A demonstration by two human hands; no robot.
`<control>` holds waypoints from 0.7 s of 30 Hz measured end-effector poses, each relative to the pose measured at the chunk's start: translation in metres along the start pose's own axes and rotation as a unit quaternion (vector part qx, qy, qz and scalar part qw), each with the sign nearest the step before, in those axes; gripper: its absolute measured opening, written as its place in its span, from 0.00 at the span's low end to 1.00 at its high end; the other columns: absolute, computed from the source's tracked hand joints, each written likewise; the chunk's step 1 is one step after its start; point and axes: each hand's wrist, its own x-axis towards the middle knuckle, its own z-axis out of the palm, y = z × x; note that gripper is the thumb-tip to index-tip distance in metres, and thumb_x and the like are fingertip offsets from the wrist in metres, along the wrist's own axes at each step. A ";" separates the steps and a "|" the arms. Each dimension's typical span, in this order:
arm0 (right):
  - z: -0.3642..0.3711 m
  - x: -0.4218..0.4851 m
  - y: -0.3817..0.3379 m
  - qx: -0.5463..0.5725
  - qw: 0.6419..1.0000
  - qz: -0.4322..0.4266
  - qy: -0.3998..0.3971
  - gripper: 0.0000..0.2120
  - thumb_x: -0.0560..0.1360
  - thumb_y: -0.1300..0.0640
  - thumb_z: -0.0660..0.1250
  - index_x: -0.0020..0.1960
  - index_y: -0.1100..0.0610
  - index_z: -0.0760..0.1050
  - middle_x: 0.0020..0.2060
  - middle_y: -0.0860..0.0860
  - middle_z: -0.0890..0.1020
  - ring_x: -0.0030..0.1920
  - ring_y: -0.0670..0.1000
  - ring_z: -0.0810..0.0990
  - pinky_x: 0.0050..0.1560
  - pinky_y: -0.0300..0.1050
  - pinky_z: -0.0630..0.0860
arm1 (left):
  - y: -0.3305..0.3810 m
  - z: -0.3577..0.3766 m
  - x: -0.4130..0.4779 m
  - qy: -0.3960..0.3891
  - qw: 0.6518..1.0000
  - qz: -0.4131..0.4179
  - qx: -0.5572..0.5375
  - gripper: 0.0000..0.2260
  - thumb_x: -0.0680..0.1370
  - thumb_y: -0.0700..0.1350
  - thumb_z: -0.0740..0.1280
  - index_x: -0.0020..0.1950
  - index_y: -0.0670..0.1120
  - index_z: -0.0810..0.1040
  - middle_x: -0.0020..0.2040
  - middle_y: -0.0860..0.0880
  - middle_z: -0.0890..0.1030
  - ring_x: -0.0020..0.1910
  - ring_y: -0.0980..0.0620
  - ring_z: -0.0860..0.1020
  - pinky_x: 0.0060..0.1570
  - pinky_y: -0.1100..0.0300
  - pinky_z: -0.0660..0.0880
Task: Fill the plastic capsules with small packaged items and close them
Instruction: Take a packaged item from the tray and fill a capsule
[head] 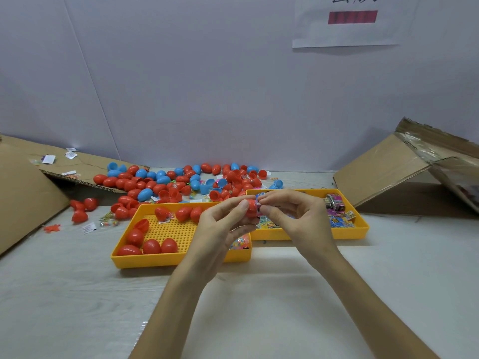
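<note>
From the head view, the person is holding both hands together above the two yellow trays, over the desk [259, 307]. The left hand [223, 224] is gripping a red capsule [251, 208], its fingers [239, 207] curling round the shell from the left. The right hand [293, 216] is meeting it from the other side, its fingers [272, 200] pinching a small packet [258, 203] at the capsule's open end. How far the packet is sitting inside is hard to tell, as the fingertips are covering most of it.

The left tray [181, 260] is lying just below the left hand and is carrying several closed red capsules [151, 246] on its perforated floor. The right tray [350, 233] is touching it at one corner and is holding a heap of colourful packets [339, 220].

Behind the trays, a loose pile [181, 180] of red and blue capsules is spreading across the desk up to the wall. A cardboard box [383, 169] is lying tipped at the right, and a cardboard flap [23, 193] is leaning at the left. A paper sheet [352, 22] is hanging on the wall above.
</note>
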 end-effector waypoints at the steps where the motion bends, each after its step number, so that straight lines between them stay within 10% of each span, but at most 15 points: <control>1: 0.000 0.000 0.000 -0.010 1.000 -0.005 -0.001 0.06 0.73 0.63 0.76 0.47 0.54 0.86 0.46 0.48 0.87 0.53 0.51 0.85 0.53 0.47 0.82 | 0.000 0.000 0.000 0.001 1.000 0.002 -0.002 0.11 0.76 0.48 0.70 0.55 0.49 0.87 0.53 0.44 0.86 0.51 0.47 0.86 0.46 0.62 0.81; 21: 0.002 -0.002 -0.003 -0.044 0.999 -0.019 -0.001 0.07 0.74 0.64 0.75 0.46 0.51 0.85 0.44 0.45 0.86 0.50 0.49 0.84 0.47 0.40 0.79 | -0.001 0.003 0.000 0.028 0.997 0.023 0.066 0.08 0.74 0.50 0.71 0.50 0.52 0.87 0.47 0.50 0.86 0.48 0.48 0.86 0.44 0.61 0.81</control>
